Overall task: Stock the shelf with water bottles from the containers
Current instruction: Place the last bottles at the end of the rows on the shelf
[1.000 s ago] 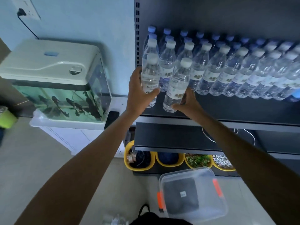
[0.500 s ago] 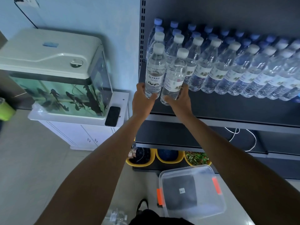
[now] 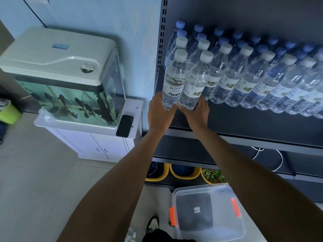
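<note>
Two clear water bottles with white caps stand upright at the left front of the dark shelf point(image 3: 244, 123). My left hand point(image 3: 160, 113) grips the base of the left bottle point(image 3: 174, 79). My right hand point(image 3: 197, 111) grips the base of the right bottle point(image 3: 195, 82) beside it. Behind and to the right, several rows of bottles point(image 3: 262, 75) with white and blue caps fill the shelf. A clear plastic container point(image 3: 208, 213) with orange latches sits on the floor below.
A fish tank point(image 3: 66, 81) stands on a white cabinet point(image 3: 97, 144) left of the shelf, with a black phone point(image 3: 124, 125) on the cabinet top. Yellow bins point(image 3: 183, 172) sit under the lower shelf. A green bin point(image 3: 8, 112) is at the far left.
Both hands slid down from the bottles' middles to their bases. The two bottles now stand side by side, upright, at the shelf's left front.
</note>
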Tool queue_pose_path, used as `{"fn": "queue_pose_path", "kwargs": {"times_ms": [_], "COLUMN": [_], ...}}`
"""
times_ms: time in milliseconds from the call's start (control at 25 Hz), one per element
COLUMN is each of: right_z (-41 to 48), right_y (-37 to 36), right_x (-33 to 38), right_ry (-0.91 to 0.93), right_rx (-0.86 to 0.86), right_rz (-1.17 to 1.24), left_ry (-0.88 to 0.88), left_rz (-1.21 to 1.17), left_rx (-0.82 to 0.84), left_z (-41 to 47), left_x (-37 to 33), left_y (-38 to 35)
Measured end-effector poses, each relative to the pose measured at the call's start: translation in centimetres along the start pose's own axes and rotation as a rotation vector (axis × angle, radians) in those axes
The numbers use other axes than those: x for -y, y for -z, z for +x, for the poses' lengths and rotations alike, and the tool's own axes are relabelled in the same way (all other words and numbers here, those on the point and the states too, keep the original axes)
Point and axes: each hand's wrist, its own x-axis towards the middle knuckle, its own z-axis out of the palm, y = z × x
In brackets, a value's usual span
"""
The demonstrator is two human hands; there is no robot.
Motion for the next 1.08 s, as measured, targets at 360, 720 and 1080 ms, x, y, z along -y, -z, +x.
{"fn": "queue_pose_path", "kwargs": {"times_ms": [360, 720, 1080], "right_z": [0.4, -3.9, -15.3], "right_y": [-0.1, 2.8, 5.6], "right_x": [0.4, -1.5, -6.6], "right_ry": [-0.040, 0.030, 0.339], "right_rx": [0.026, 0.100, 0.551], "right_rz": [-0.013, 0.215, 0.305], "left_ry": [0.047, 0.186, 0.415], "left_rz": [-0.010, -0.272, -0.391], "left_rx": [0.040, 0.026, -0.348], "left_z": [-0.5, -5.4, -23.1], "left_x": [-0.6, -1.8, -0.9], "left_y": [0.4, 0.3, -0.1]}}
